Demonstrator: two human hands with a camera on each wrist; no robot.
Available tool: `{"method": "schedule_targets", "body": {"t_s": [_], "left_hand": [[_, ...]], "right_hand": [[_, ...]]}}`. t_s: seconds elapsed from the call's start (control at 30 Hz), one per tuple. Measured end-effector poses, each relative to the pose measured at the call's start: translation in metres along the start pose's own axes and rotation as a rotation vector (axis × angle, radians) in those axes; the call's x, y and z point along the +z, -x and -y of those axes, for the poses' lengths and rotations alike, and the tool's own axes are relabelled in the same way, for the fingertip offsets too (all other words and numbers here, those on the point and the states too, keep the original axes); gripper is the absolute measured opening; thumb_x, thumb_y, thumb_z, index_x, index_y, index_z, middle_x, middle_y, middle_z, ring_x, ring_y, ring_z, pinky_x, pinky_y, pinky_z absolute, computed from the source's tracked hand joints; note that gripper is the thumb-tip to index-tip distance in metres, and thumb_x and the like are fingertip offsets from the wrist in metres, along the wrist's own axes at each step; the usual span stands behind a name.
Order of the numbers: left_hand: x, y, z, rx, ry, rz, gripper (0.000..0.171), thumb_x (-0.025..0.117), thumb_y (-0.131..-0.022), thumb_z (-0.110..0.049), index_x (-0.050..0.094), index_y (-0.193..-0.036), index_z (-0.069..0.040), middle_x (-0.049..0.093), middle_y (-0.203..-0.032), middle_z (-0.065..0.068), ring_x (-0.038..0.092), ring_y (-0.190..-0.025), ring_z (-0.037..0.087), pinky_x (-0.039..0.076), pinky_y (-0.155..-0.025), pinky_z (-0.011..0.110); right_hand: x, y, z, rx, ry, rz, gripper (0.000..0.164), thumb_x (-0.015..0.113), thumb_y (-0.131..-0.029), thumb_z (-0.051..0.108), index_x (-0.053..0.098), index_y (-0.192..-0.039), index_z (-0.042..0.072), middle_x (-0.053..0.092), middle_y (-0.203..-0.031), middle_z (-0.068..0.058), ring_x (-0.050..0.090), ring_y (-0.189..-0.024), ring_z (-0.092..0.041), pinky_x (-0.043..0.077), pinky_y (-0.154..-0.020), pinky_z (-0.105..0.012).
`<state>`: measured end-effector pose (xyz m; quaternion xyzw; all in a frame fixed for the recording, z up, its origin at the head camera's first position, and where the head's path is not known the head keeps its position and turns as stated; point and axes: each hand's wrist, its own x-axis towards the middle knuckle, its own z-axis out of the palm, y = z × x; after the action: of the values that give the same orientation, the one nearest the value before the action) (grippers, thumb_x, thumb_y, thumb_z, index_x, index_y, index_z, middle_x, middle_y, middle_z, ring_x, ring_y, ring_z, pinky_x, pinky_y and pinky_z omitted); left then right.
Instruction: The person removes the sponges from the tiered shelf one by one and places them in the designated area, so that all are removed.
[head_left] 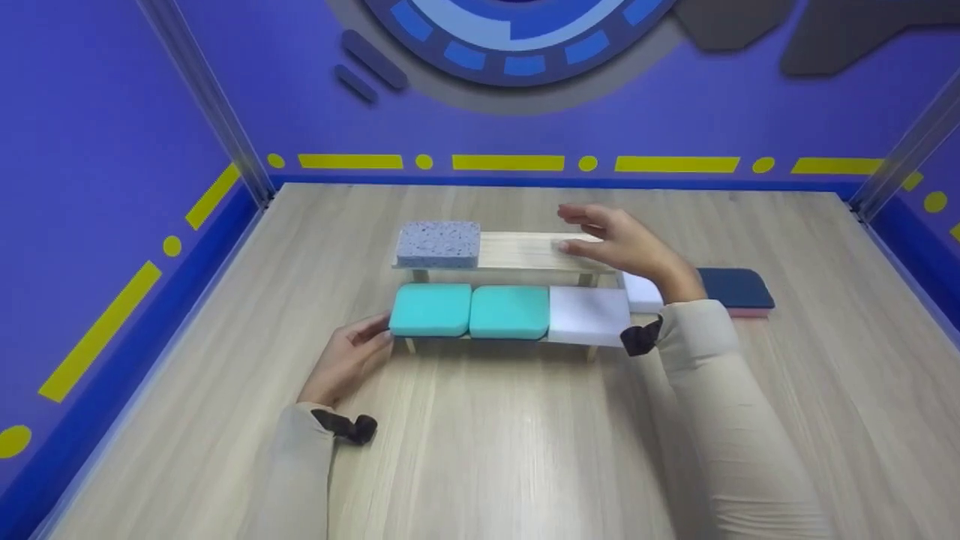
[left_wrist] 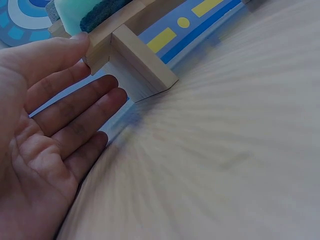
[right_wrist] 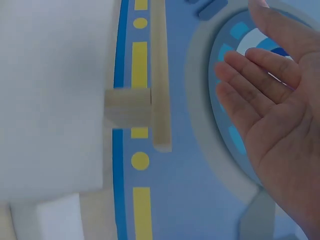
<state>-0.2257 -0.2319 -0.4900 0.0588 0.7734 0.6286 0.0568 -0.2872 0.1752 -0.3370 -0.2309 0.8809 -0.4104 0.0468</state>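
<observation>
My left hand is at the left end of the front wooden rack, fingers mostly straight. Its thumb and index fingertips are right at the board's end. On that rack sit two turquoise sponges with a dark scouring layer beneath, then a white sponge at the right. Behind it stands a rear wooden rack, with a speckled grey-blue sponge at its left end. My right hand hovers over the rear rack's right part, fingers extended and nothing held, its palm visible in the right wrist view.
Right of the racks, another white sponge is partly hidden by my right wrist. Beside it on the table lies a sponge with a dark navy top and pink underside. Blue panels enclose the back and sides.
</observation>
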Motion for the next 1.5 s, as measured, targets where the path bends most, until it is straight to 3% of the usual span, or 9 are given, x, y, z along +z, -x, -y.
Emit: {"method": "schedule_targets", "body": {"t_s": [0.33,0.57,0.83,1.13,1.37,1.5], "left_hand": [[0.002,0.0,-0.002,0.01,0.036,0.004,0.045,0.063,-0.094,-0.017,0.053,-0.135,-0.002,0.053,-0.14,0.014,0.048,-0.131,0.023,0.045,-0.103,0.02],[0.0,0.001,-0.003,-0.002,0.012,-0.006,0.047,0.065,-0.093,-0.019,0.053,-0.135,-0.003,0.053,-0.14,0.013,0.047,-0.131,0.023,0.045,-0.103,0.02],[-0.001,0.001,-0.001,-0.002,0.005,-0.007,0.046,0.065,-0.093,-0.02,0.054,-0.134,-0.003,0.054,-0.139,0.012,0.048,-0.131,0.022,0.044,-0.104,0.021],[0.0,0.0,0.0,0.008,-0.006,-0.006,0.049,0.065,-0.092,-0.023,0.053,-0.135,-0.002,0.054,-0.139,0.013,0.048,-0.131,0.023,0.043,-0.104,0.018],[0.001,0.0,-0.001,0.015,0.063,0.009,0.048,0.064,-0.093,-0.017,0.052,-0.136,-0.001,0.052,-0.14,0.015,0.047,-0.131,0.024,0.045,-0.102,0.019],[0.001,0.0,-0.002,0.02,0.031,-0.005,0.047,0.065,-0.092,-0.018,0.053,-0.135,-0.002,0.054,-0.139,0.014,0.049,-0.13,0.024,0.046,-0.101,0.018]], "right_hand": [[0.02,-0.018,0.01,0.003,-0.06,0.036,0.063,0.069,-0.089,0.027,0.044,-0.143,0.007,0.044,-0.149,-0.012,0.041,-0.138,-0.028,0.034,-0.116,-0.04],[0.036,-0.031,0.017,-0.003,-0.071,0.052,0.065,0.069,-0.089,0.023,0.041,-0.144,0.004,0.042,-0.15,-0.013,0.04,-0.138,-0.029,0.034,-0.116,-0.039],[0.057,-0.044,0.028,0.042,-0.119,0.056,0.074,0.072,-0.087,0.028,0.035,-0.148,0.008,0.036,-0.154,-0.009,0.037,-0.14,-0.028,0.034,-0.116,-0.038],[0.079,-0.055,0.036,0.038,-0.098,0.058,0.083,0.075,-0.084,0.025,0.029,-0.15,0.006,0.032,-0.155,-0.014,0.037,-0.14,-0.031,0.035,-0.115,-0.039],[0.091,-0.06,0.038,0.037,-0.108,0.04,0.089,0.076,-0.083,0.025,0.024,-0.151,0.002,0.032,-0.154,-0.016,0.037,-0.14,-0.028,0.034,-0.116,-0.036],[0.097,-0.062,0.04,0.031,-0.089,0.034,0.088,0.076,-0.084,0.025,0.024,-0.15,0.0,0.036,-0.152,-0.018,0.042,-0.137,-0.026,0.036,-0.114,-0.033]]}}
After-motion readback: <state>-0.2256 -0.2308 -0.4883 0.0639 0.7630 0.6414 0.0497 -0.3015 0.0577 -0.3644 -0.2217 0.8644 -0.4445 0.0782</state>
